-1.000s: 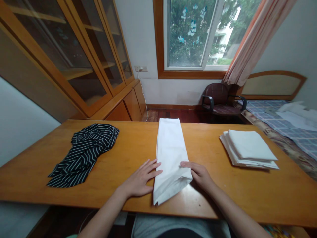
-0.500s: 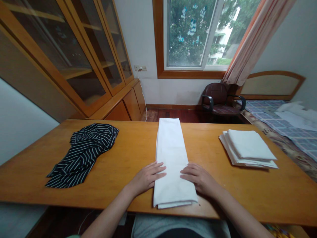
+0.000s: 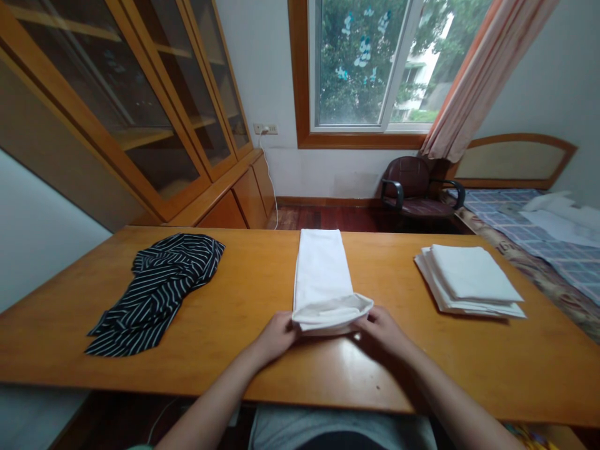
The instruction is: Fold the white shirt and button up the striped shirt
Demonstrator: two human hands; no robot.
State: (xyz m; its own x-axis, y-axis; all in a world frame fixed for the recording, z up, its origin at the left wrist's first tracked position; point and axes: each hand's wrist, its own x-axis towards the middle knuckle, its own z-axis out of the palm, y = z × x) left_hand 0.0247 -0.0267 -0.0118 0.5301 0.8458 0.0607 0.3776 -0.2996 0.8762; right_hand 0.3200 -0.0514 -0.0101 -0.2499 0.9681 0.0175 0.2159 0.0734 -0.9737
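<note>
A long folded white cloth [image 3: 322,265] lies on the wooden table in front of me, its near end lifted and turned up so the layered edge shows. My left hand [image 3: 280,332] grips the left side of that raised end, fingers partly hidden by the fabric. On the other side, my right hand [image 3: 382,328] holds the right corner, its fingers curled under the cloth. The far part of the strip stays flat, reaching toward the table's back edge.
At the left of the table [image 3: 253,281] lies a crumpled black-and-white striped cloth [image 3: 164,287]. A stack of folded white cloths [image 3: 471,278] sits to the right. Beyond the table are a glass-door cabinet [image 3: 187,125], an office chair [image 3: 415,187] and a bed [image 3: 525,219].
Both hands were lying flat on the strip's sides. Now they grip its near end, which has been lifted and brought away from me, uncovering the table's front part.
</note>
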